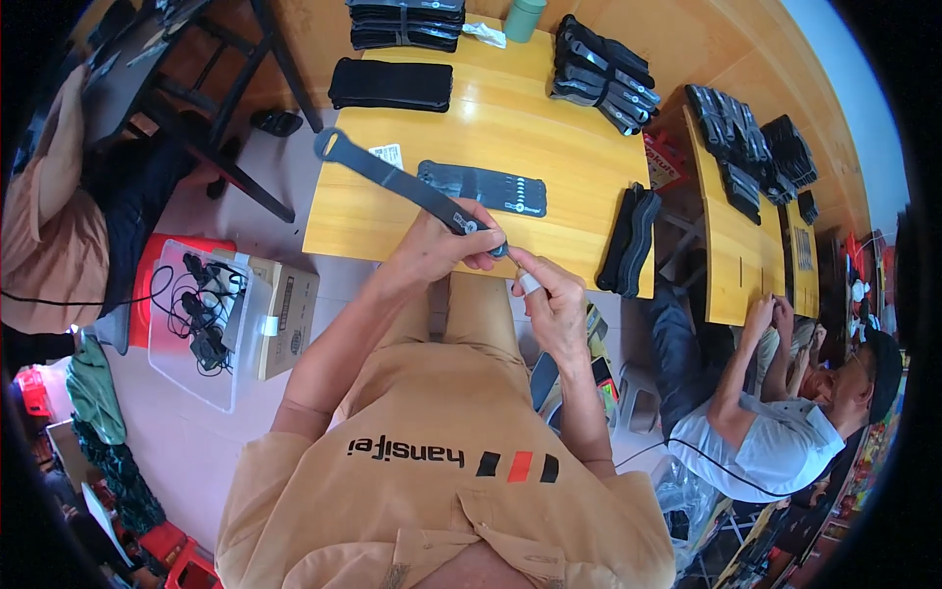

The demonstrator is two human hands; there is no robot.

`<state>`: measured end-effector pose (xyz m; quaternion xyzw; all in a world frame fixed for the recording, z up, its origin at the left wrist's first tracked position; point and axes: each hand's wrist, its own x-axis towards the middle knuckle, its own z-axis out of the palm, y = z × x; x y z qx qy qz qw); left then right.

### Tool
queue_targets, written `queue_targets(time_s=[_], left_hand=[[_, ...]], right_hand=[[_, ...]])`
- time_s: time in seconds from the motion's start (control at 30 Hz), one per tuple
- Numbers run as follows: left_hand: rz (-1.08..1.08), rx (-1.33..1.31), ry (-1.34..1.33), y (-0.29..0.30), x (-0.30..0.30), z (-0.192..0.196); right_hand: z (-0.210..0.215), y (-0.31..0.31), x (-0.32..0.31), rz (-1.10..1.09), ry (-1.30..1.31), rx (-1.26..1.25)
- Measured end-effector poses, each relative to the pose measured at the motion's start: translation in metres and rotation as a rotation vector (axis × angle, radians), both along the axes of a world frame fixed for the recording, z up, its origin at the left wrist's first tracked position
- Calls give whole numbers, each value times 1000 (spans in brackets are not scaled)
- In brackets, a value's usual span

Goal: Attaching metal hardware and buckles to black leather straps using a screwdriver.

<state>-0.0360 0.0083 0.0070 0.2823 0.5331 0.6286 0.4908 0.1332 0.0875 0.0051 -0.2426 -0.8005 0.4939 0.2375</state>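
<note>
Strap bundles (pixel 603 77) — beyond handheld strap (pixel 394 180)

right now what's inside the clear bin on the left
Inside the bin lies a tangle of black cables, with a dark block among them. Whatever lies beneath the tangle is covered and cannot be seen.
</note>
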Motion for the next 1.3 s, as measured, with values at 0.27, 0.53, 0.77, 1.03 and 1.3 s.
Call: queue_targets(time_s=[0.27,0.53,0.77,1.03,1.3], left_hand=[[-333,-159,74,9,-26,-3],[-418,-237,-189,20,-22,-14],[-401,-353,110,28,-14,3],[-322,-272,223,32,-1,-34],[-278,-278,14,17,7,12]], right_hand=[[9,0,0,58,-97,355],[-2,4,3,74,-17,407],[3,4,6,127,-142,523],[0,-3,5,142,-205,585],[2,-1,11,-23,80,-52]])
